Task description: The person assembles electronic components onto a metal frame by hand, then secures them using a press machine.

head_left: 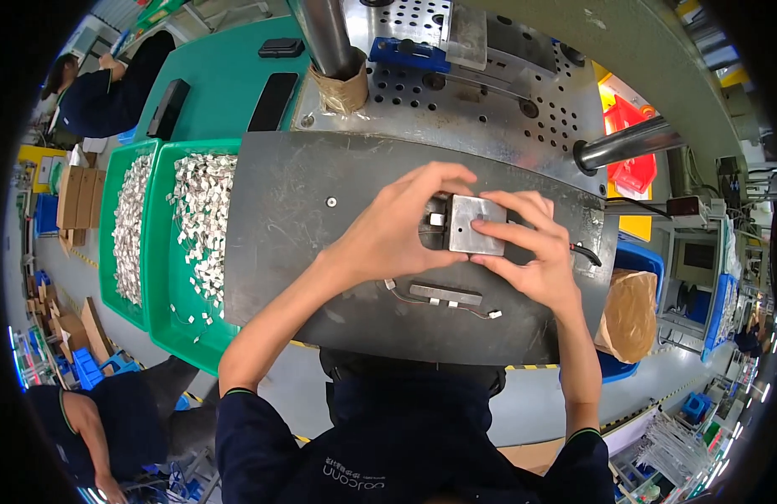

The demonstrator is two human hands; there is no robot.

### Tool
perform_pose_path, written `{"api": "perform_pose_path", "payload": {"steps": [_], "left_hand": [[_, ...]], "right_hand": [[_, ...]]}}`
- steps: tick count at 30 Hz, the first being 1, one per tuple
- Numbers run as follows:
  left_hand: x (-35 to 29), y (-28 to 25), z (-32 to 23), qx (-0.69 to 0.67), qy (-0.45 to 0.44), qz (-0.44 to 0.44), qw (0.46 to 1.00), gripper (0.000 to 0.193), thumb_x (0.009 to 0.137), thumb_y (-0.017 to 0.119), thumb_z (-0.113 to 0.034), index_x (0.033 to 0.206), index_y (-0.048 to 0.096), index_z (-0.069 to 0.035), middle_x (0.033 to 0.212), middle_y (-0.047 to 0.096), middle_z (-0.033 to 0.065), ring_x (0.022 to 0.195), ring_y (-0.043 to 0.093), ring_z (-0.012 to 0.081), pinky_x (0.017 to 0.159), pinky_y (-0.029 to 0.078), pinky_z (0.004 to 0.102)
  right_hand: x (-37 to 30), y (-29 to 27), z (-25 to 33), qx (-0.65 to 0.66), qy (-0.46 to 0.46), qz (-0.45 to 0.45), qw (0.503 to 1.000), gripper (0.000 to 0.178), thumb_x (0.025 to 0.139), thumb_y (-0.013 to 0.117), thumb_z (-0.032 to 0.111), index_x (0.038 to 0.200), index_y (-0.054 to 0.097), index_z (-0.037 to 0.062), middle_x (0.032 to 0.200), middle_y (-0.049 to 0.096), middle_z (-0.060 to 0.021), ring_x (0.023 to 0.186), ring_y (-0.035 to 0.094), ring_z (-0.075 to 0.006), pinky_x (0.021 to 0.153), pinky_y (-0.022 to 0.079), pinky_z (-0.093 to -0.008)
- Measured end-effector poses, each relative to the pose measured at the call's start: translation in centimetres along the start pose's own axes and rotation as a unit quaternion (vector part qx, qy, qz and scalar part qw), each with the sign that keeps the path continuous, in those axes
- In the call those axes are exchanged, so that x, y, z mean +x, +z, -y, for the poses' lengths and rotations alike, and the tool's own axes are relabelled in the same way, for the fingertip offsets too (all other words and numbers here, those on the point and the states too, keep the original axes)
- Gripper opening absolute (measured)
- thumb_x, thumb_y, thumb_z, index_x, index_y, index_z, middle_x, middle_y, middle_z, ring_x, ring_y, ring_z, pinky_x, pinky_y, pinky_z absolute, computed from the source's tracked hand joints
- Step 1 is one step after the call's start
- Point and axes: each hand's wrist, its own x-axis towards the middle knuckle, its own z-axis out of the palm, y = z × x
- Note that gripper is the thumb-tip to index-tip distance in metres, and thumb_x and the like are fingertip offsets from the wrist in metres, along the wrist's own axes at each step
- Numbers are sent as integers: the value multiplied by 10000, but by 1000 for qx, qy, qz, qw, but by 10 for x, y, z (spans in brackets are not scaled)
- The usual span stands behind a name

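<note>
Near: dark metal bar, with wired lead beside it; the loose wire could snag on a passing wrist.

Middle of worktop: metal block. Left hand spread around its left side, thumb at the near corner; right hand with fingertips on top, thumb at the near edge. Firmness of hold: cannot tell. Uneven pressure might tilt the block or pinch a fingertip.

White connector, just left of block: could be crushed or displaced should the block slide.

Slightly farther, left: small round part, likely to roll if knocked.
</note>
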Motion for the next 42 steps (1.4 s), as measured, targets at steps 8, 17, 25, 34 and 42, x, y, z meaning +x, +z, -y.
{"api": "perform_pose_path", "payload": {"steps": [8, 17, 25, 34, 42], "left_hand": [[-7, 6, 17, 102, 45, 31, 993, 734, 692, 939, -117, 1351, 619, -68, 1276, 683, 105, 1244, 637, 333, 1070, 525, 413], [-17, 17, 28, 96, 61, 1, 993, 609, 697, 940, -114, 1263, 721, -66, 1245, 717, 139, 1192, 675, 360, 1054, 543, 459], [130, -30, 4, 81, 143, 3, 986, 579, 718, 903, -273, 1231, 740, -59, 1262, 711, 199, 1117, 698, 359, 1032, 524, 459], [216, -58, 40, 113, 30, 30, 993, 541, 823, 882, -455, 1213, 759, -101, 1189, 759, 86, 1092, 691, 253, 992, 523, 407], [117, -31, 39, 93, 108, -42, 989, 237, 870, 744, -145, 1082, 690, -54, 756, 648, 70, 671, 630, 176, 644, 507, 342]], "right_hand": [[-6, 4, -4, 2, 62, 15, 998, 627, 688, 938, 164, 1283, 744, 124, 1318, 696, -83, 1237, 616, -332, 1093, 406, -443], [-29, 14, -28, 51, 21, -15, 998, 692, 675, 977, 125, 1291, 662, 85, 1344, 675, -209, 1263, 636, -378, 1075, 494, -457], [74, -55, -62, 115, 113, -110, 981, 601, 742, 949, 179, 1275, 694, 66, 1328, 686, -138, 1204, 654, -288, 1037, 517, -428], [149, -80, -124, 44, 133, -92, 986, 509, 843, 892, 299, 1240, 727, 29, 1213, 753, -102, 1124, 677, -233, 1010, 508, -387], [137, -72, -98, -49, 166, -178, 969, 449, 845, 888, 312, 1193, 752, 63, 1197, 763, -109, 1121, 686, -282, 1029, 497, -407]]}}
